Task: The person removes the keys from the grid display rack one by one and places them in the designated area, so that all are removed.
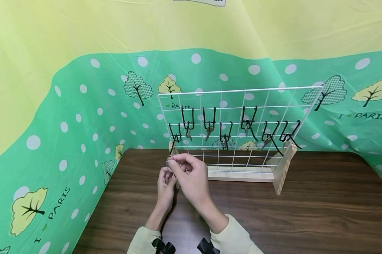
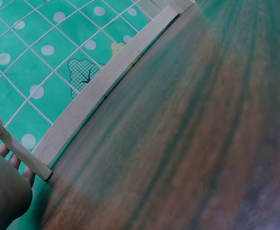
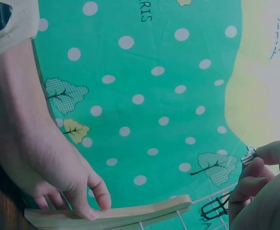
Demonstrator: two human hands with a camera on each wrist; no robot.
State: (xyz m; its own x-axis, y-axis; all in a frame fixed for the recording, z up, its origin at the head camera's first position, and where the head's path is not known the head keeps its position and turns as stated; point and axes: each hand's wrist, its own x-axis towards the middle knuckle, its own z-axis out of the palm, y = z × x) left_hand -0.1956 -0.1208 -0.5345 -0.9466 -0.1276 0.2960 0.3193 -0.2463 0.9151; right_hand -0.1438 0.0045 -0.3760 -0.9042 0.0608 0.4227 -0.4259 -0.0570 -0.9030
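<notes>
My right hand (image 1: 192, 178) pinches a small silvery metal piece (image 3: 248, 155) between thumb and fingertips, close to the front of the leftmost black double hook (image 1: 176, 135). The fingers cover most of the piece, so its full shape is hidden. Lower and to the left, my left hand (image 1: 165, 187) grips the wooden upright (image 3: 144, 209) at the left end of a white wire grid rack (image 1: 221, 116). In the left wrist view, its fingers (image 2: 28, 176) show behind that upright (image 2: 25, 151).
More black hooks hang across the grid, several with small keys (image 1: 210, 130) on them. The rack has a pale wooden base bar (image 1: 241, 176) and a right upright (image 1: 284, 171). It stands on a dark wooden table (image 1: 321, 208), before a green and yellow patterned cloth (image 1: 92, 91).
</notes>
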